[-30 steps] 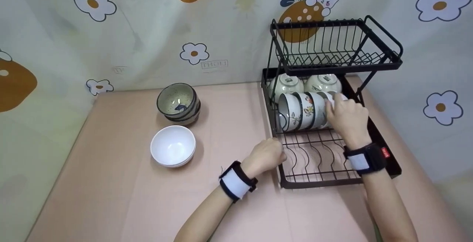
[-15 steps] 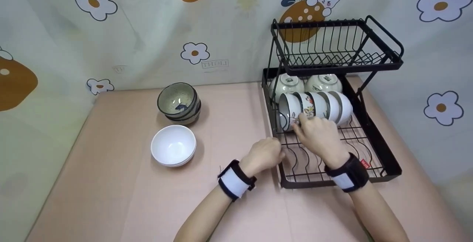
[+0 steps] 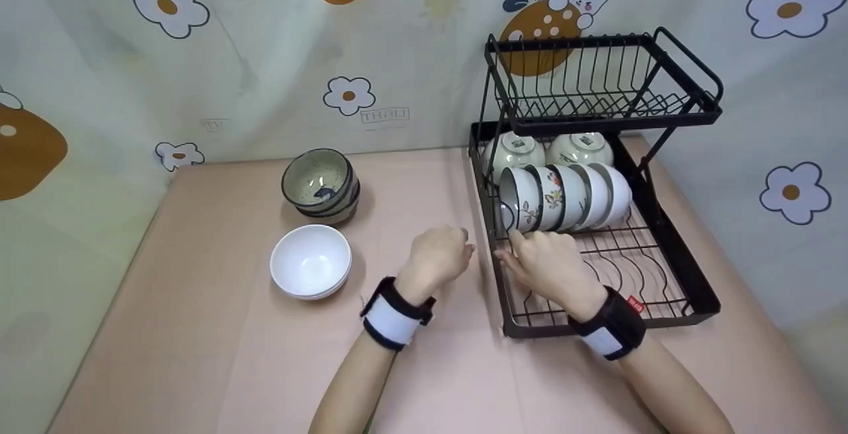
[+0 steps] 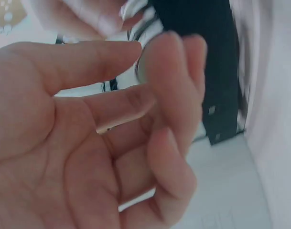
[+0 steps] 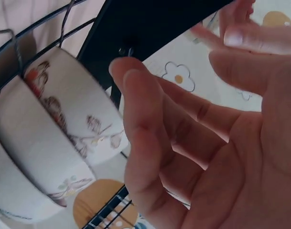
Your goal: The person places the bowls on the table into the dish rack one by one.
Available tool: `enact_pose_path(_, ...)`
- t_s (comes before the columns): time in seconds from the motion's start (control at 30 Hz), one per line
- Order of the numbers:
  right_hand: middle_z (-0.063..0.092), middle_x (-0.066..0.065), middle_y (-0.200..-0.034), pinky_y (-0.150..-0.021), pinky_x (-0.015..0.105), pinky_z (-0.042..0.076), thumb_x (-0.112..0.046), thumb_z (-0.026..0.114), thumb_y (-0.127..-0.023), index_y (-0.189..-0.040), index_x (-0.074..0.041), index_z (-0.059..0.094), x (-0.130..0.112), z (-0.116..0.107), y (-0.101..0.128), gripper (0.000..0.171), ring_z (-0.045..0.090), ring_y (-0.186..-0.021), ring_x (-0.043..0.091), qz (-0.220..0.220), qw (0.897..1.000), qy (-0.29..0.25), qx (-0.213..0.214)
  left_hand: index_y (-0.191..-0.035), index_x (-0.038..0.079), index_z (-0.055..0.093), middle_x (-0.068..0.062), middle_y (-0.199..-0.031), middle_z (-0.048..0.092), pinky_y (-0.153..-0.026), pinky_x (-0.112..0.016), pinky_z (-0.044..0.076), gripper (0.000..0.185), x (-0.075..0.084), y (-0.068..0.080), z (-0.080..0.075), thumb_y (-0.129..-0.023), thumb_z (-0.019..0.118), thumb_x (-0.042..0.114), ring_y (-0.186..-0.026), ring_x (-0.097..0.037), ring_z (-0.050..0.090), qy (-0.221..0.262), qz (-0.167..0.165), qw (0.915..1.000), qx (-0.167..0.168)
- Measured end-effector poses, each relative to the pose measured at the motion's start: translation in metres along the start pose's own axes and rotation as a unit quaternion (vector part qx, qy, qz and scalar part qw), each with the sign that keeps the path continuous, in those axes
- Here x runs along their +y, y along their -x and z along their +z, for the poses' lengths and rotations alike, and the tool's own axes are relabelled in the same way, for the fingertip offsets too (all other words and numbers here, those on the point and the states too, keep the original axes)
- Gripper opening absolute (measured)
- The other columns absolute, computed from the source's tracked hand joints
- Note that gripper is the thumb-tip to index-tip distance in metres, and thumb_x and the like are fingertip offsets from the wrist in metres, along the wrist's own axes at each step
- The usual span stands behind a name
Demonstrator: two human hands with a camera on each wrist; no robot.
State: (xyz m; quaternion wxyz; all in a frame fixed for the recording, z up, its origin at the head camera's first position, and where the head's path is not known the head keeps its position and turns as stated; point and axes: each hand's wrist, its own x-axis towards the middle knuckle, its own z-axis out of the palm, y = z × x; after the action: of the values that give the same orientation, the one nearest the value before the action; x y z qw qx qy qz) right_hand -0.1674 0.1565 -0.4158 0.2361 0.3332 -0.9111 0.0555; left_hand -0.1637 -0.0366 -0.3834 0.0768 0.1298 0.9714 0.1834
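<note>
My left hand (image 3: 437,258) hovers just left of the black dish rack's (image 3: 606,328) lower tray, its fingers loosely bent around nothing, as the left wrist view confirms. Over the tray's left side is my right hand (image 3: 550,265), also with bent, bare fingers. Several bowls stand on edge in a row right beyond it, among them a floral bowl (image 3: 554,197) and a white bowl (image 3: 616,194) at the right end. The right wrist view shows a flower-patterned bowl (image 5: 78,105) beside my fingers. Behind the row, two pale bowls (image 3: 517,149) sit upside down.
On the left of the pink table (image 3: 199,328), a stack of white bowls (image 3: 311,262) stands in front of a stack of speckled dark-rimmed bowls (image 3: 315,182). The rack's upper tier (image 3: 596,119) overhangs the back of its tray. A patterned cloth (image 3: 252,56) hangs behind.
My right hand has left the bowl at the row's right end and come left and toward me. My left hand has let go of the rack's left edge and shifted left.
</note>
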Motion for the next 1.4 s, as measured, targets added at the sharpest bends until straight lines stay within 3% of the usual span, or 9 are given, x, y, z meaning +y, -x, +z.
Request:
enact_pose_path(0.2,0.052,0.001,-0.054,-0.036,0.032,0.041,-0.034,0.081,-0.086,-0.085,-0.002,0.065,-0.007,-0.001,0.002,0.036,0.054,-0.043,0.021,-0.035,0.999,0.010,-0.038,-0.108,0.000,0.073,-0.018,-0.101,0.074,-0.078,-0.045,0.060,0.024,-0.014,0.004,-0.015,-0.102,0.063,0.020,-0.090,-0.035,0.071,0.016,-0.017,0.9988,0.042)
enact_pose_path(0.47,0.046,-0.002,-0.052,-0.035,0.026,0.035,-0.038,0.081,-0.086,-0.089,-0.002,0.069,-0.010,-0.003,0.002,0.038,0.047,-0.041,0.016,-0.056,0.995,0.035,-0.074,-0.111,-0.001,0.070,-0.017,-0.098,0.073,-0.076,-0.043,0.058,0.027,-0.041,0.011,-0.037,-0.103,0.062,0.023,-0.083,-0.032,0.069,0.031,-0.087,0.9936,0.065)
enact_pose_path(0.7,0.050,0.000,-0.057,-0.037,0.027,0.038,-0.023,0.078,-0.082,-0.066,-0.010,0.054,-0.012,-0.002,0.001,0.032,0.047,-0.044,0.014,-0.072,0.994,0.007,-0.079,-0.111,-0.006,0.068,-0.029,-0.111,0.070,-0.084,-0.056,0.057,0.034,-0.071,0.020,-0.055,-0.103,0.061,0.026,-0.100,-0.047,0.069,0.012,-0.152,0.9849,0.083)
enact_pose_path(0.97,0.047,-0.002,-0.056,-0.037,0.026,0.036,-0.019,0.077,-0.081,-0.062,-0.013,0.046,-0.012,-0.001,0.001,0.037,0.042,-0.044,0.012,-0.068,0.994,-0.007,-0.084,-0.115,-0.011,0.066,-0.034,-0.119,0.066,-0.089,-0.061,0.054,0.036,-0.101,0.034,-0.069,-0.103,0.057,0.022,-0.107,-0.053,0.065,0.015,-0.213,0.9713,0.104)
enact_pose_path(1.13,0.047,-0.002,-0.056,-0.037,0.026,0.037,-0.019,0.077,-0.082,-0.062,-0.014,0.044,-0.012,-0.001,0.001,0.039,0.044,-0.044,0.013,-0.068,0.994,-0.015,-0.088,-0.119,-0.015,0.064,-0.038,-0.123,0.061,-0.089,-0.065,0.053,0.040,-0.114,0.046,-0.076,-0.102,0.057,0.021,-0.111,-0.056,0.061,0.028,-0.264,0.9576,0.112)
enact_pose_path(1.4,0.048,-0.001,-0.055,-0.036,0.028,0.039,-0.018,0.075,-0.081,-0.061,-0.014,0.044,-0.012,-0.002,0.000,0.037,0.044,-0.043,0.013,-0.072,0.994,-0.008,-0.080,-0.132,-0.020,0.042,-0.044,-0.129,0.044,-0.097,-0.063,0.048,0.050,-0.138,0.058,-0.078,-0.091,0.054,0.005,-0.119,-0.058,0.049,0.078,-0.338,0.9342,0.084)
